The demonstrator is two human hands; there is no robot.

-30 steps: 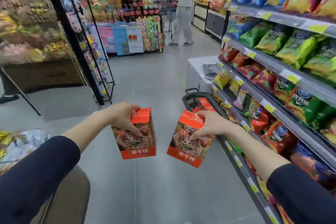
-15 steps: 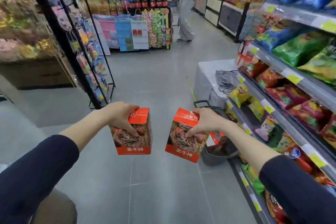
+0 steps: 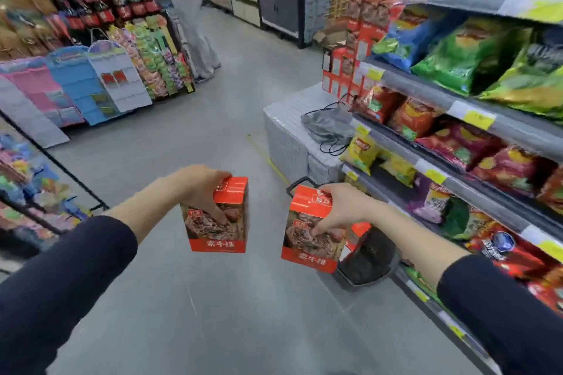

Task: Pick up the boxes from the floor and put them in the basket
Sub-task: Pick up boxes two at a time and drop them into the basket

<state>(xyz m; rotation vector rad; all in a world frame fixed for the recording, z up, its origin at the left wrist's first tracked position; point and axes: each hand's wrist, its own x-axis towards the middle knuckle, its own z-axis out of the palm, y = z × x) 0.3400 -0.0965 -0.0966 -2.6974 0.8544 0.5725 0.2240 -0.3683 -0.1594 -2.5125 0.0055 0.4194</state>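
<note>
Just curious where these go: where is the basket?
Head view, right of centre: the dark basket sits on the floor beside the snack shelves, just behind the box in the right hand.

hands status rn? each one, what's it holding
Left hand: closed, fingers gripping the left orange box from the top.
Right hand: closed, fingers gripping the right orange box, beside the basket.

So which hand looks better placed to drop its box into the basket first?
Probably the right. The right hand holds the right box right next to the basket by the shelves, while the left hand holds the left box farther away, over open floor.
</note>
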